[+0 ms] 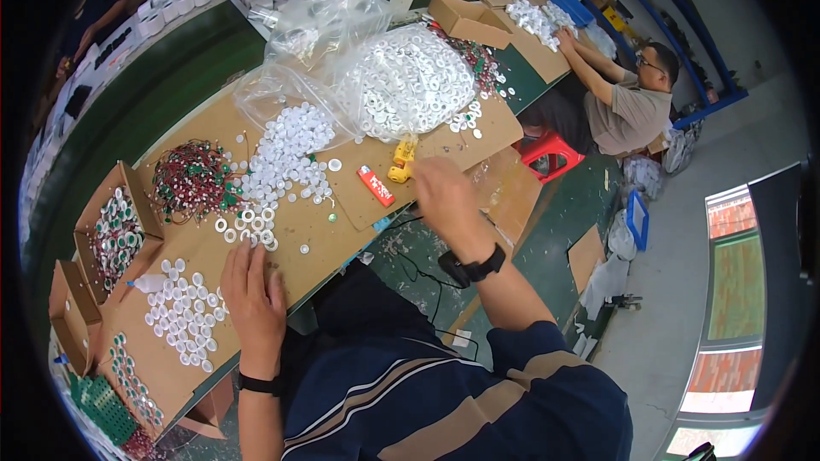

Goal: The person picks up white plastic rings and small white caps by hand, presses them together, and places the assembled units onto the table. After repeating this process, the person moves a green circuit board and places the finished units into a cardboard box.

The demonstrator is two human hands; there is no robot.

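Observation:
My left hand (pixel 254 294) lies on the brown cardboard with its fingers stretched out, the tips at the edge of a group of white rings (pixel 248 220). My right hand (pixel 446 201), with a black watch on the wrist, is raised by the table's front edge. Its fingers are smeared by motion, so what they hold, if anything, is not clear. Close to it are a yellow tool-like object (pixel 401 160) and a red lighter-shaped item (pixel 376 186). Beyond the rings spreads a heap of small white round caps (pixel 290 149). Left of my left hand, more white round pieces (pixel 184 314) sit in loose rows.
A bundle of red wires with green parts (pixel 190 179) lies left of the caps. Cardboard boxes (pixel 141 201) stand far left. A big clear bag of white rings (pixel 410 81) rests at the back. Another person (pixel 636 102) works at the right beside a red stool (pixel 551 154).

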